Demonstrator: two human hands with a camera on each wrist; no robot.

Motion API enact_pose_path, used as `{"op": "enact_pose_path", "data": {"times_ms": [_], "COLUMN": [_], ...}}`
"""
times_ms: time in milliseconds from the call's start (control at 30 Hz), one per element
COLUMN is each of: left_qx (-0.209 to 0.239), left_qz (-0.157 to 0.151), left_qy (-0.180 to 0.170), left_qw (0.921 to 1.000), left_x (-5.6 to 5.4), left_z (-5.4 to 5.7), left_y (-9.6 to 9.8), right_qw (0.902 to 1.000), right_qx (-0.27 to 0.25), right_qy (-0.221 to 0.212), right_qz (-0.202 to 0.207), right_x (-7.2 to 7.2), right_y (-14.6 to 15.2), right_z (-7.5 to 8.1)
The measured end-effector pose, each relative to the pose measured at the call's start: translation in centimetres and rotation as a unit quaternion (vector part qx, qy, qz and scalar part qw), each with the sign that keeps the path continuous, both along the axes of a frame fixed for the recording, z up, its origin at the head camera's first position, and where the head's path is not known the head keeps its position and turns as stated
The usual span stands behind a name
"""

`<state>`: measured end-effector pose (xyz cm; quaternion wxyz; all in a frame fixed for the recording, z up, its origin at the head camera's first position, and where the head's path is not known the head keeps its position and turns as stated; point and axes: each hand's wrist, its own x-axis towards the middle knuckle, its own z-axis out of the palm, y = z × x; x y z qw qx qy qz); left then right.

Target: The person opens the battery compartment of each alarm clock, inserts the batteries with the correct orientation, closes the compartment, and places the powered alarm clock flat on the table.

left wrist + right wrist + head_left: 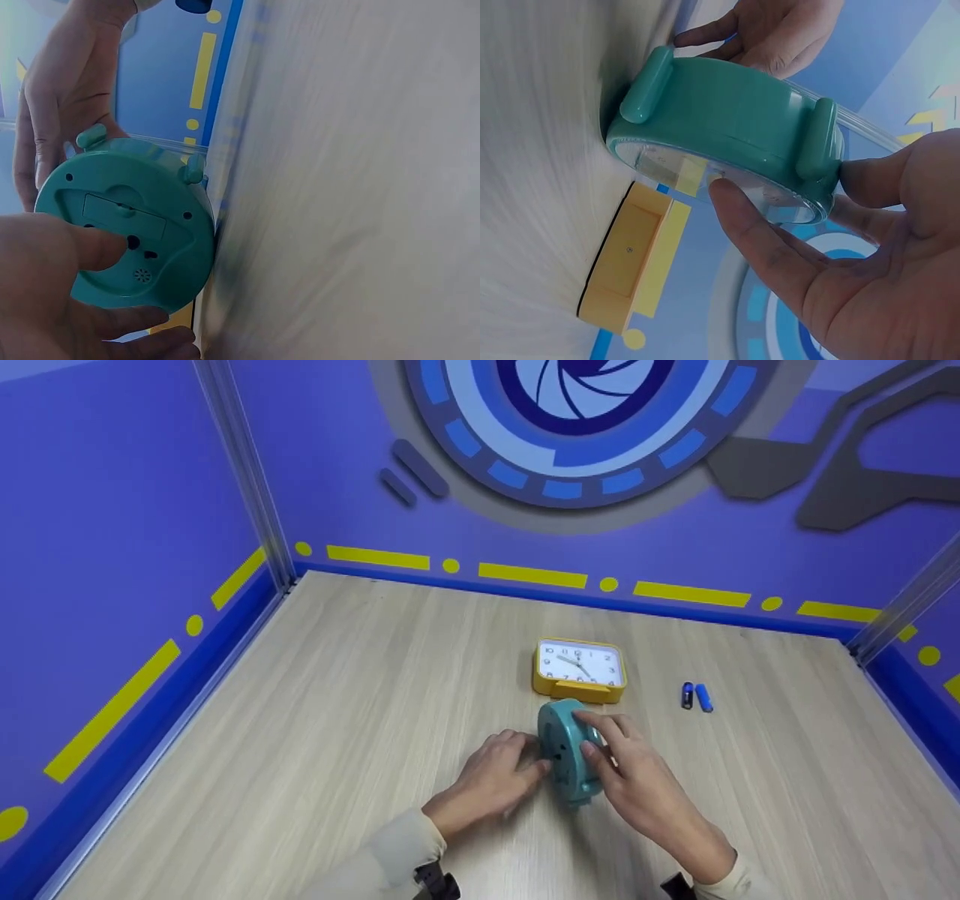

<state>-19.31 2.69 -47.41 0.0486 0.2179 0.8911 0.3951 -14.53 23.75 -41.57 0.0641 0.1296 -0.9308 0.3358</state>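
Right hand (639, 778) grips a teal alarm clock (568, 750). Left hand (489, 772), fingers loose, at its back; steadiness should help.

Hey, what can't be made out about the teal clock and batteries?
Time on the teal clock: right wrist view; steep angle and fingers of the right hand obscure it.
Part of its back: left wrist view; the left hand covers it.
Inside its rear hatch: left wrist view; it looks closed.
Labels on the dark battery and blue battery: head view; too small.
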Motion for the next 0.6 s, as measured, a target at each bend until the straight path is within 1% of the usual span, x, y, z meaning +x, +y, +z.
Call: {"op": "enact_pose_path", "data": {"times_ms": [200,300,600], "left_qx": [-0.012,-0.015,-0.020], "left_qz": [0.000,-0.003,-0.009], "left_qy": [0.006,0.005,0.006], "left_qw": [0.9999,0.9999,0.9997], "left_x": [0.03,0.01,0.13], "left_z": [-0.11,-0.18,-0.15], "left_y": [0.08,0.09,0.15], "right_qw": [0.9991,0.9985,0.9981], "right_qx": [-0.031,-0.039,-0.045], "right_qy": [-0.029,-0.035,-0.020], "right_qz": [-0.006,-0.012,-0.037], "right_x": [-0.08,-0.21,-0.18], "right_y": [-0.11,-0.25,-0.38], "right_z": [-0.12,-0.37,-0.66]}}
